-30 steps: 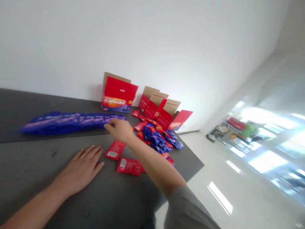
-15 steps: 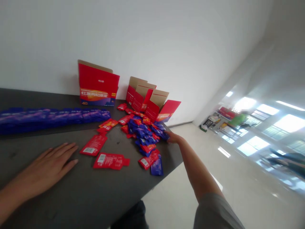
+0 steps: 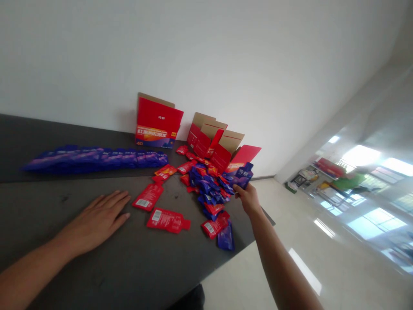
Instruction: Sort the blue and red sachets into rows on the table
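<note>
Between the thumb and fingers of my right hand [image 3: 249, 199] is a blue spouted pouch [image 3: 242, 174], raised at the right side of the pile. That pile [image 3: 209, 186] mixes blue and red pouches, heaped loosely on the dark table [image 3: 129, 267]. My left hand [image 3: 100, 219] lies flat on the tabletop, fingers stretched out, holding nothing. Just right of its fingertips are two red pouches, one tilted [image 3: 149, 196] and one lying sideways [image 3: 168, 220]. Beyond the left hand, a long overlapping row of blue pouches [image 3: 97, 159] runs across the table.
A red printed carton [image 3: 158, 122] stands against the white wall. More open cartons [image 3: 219, 144] with raised brown flaps stand behind the pile. Near the table's right edge lies a blue pouch [image 3: 226, 237], partly under a red one. Shiny floor [image 3: 290, 232] stretches beyond, with cluttered shelving far right.
My right hand has come up from the pile's right side with a blue pouch in its fingers. The view has swung left, while my left hand stays flat on the table.
</note>
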A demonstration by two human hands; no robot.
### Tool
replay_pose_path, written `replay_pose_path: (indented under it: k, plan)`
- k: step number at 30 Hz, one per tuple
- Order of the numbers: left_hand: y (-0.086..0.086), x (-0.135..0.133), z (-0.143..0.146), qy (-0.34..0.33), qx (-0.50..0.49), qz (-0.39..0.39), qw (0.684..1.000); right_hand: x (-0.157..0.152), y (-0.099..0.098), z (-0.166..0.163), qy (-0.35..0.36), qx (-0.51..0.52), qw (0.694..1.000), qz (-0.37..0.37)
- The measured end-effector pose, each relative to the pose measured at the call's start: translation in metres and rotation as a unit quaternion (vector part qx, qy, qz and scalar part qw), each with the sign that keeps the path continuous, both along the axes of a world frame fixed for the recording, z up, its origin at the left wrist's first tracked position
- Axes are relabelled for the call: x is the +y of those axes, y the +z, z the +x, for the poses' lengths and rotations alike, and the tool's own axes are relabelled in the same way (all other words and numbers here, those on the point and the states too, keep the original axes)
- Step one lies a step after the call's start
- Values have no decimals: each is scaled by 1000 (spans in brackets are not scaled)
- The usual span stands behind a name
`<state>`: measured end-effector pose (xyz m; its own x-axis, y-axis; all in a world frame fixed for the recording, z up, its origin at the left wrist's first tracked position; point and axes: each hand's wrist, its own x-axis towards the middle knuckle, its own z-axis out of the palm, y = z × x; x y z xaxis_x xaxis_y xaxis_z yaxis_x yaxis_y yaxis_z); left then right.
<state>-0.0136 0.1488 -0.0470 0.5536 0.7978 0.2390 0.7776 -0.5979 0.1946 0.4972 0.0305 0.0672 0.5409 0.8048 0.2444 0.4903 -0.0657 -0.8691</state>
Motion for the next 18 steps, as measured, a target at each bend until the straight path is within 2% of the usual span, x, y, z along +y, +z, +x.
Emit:
replay_pose_path:
  k: [2,4,7,9,12,15,18]
  plan:
    - [7,-6,2,6,4,-6,1000,42,10,-56,117,113,986,17]
    - [19,-14,5,10,8,-21,1000,89,17,-121,213,191,958,-9]
    - [36,-24,9,1,-3,-42,999,159,22,-220,299,243,919,-84]
    - [42,-26,10,11,2,-41,999,199,24,-280,317,246,905,-140]
    - [43,-26,9,17,6,-41,999,244,26,-352,300,208,909,-201]
    - [42,-27,9,16,2,-40,999,273,23,-397,274,179,914,-241]
    - [41,-27,10,14,-9,-38,999,288,13,-419,282,160,908,-266]
